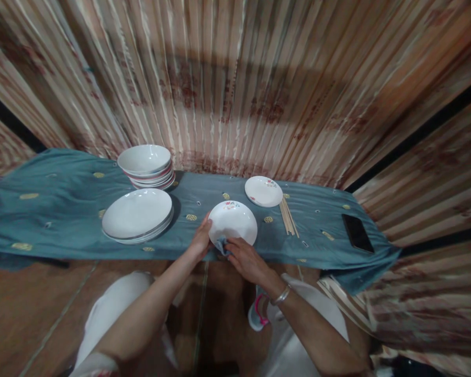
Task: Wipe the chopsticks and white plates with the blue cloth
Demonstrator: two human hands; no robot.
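Observation:
A white plate [237, 220] with a small flower print is held just above the front part of the cloth-covered table, tilted a little toward me. My left hand [201, 238] grips its left rim, thumb on top. Over the plate's lower edge, my right hand [245, 256] presses a bunched blue cloth [221, 244] against the surface, its fingers closed on the cloth. Behind and to the right lies another flowered plate [264, 191], seemingly on top of one more. Several wooden chopsticks [287, 215] lie beside it.
To the left stand a stack of large plates [137, 213] and, behind it, a stack of bowls [145, 159]. A black phone [357, 233] lies at the table's right end. The teal tablecloth [204, 193] hangs over the front edge. A pleated curtain [220, 89] rises behind.

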